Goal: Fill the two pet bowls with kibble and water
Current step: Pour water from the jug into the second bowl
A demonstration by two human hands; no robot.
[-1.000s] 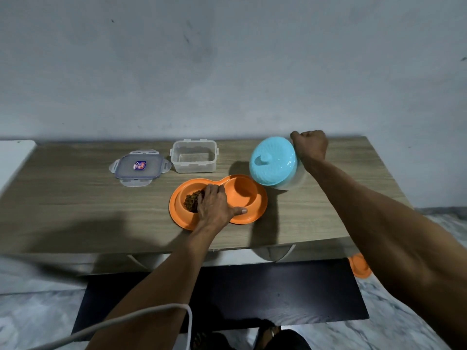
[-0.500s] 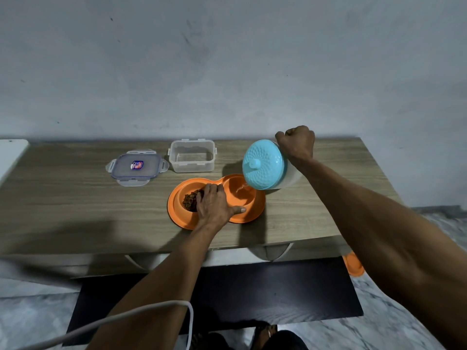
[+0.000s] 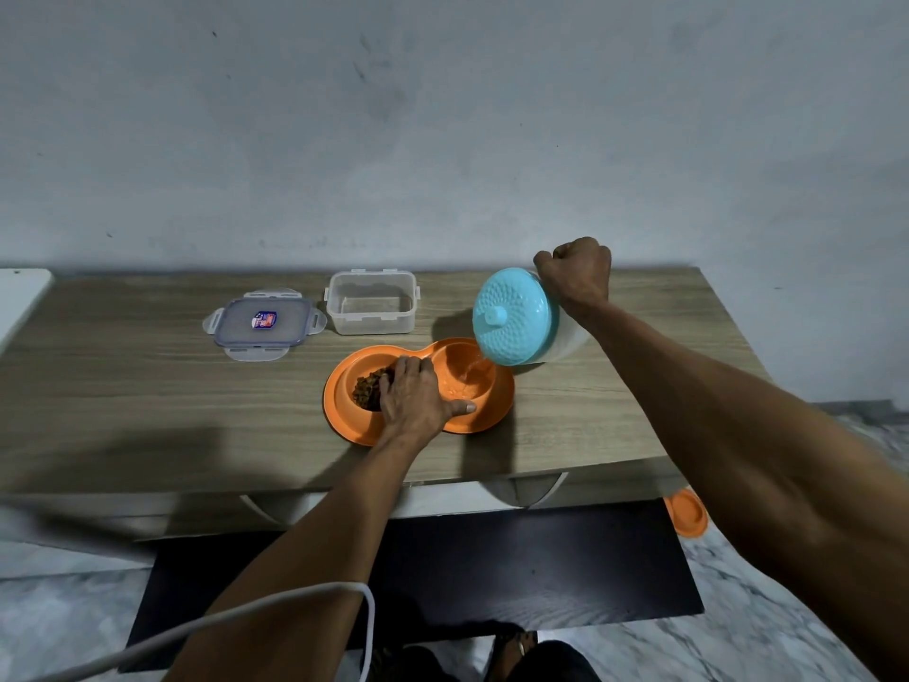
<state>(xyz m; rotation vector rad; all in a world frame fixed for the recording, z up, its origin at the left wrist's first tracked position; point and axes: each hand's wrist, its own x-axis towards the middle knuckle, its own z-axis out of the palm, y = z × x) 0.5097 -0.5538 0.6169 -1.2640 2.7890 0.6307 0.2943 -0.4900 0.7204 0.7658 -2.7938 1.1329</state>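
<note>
An orange double pet bowl (image 3: 497, 411) lies on the wooden table (image 3: 123, 396). Its left well holds brown kibble (image 3: 366, 388). My left hand (image 3: 418, 401) rests flat on the bowl's middle, fingers spread, thumb on the front rim. My right hand (image 3: 575, 275) grips the handle of a water jug with a light blue lid (image 3: 514, 319), tipped steeply to the left above the right well. A thin stream of water (image 3: 472, 369) falls from the jug into the right well.
An empty clear plastic container (image 3: 371, 302) stands behind the bowl, and its lid (image 3: 263, 322) lies to its left. A black mat (image 3: 492, 573) and a small orange dish (image 3: 686, 511) lie on the floor. A white cable (image 3: 295, 600) crosses my left arm.
My right hand has brought the jug left and tipped it further over the right well, and water now pours out. My left hand has stayed on the bowl.
</note>
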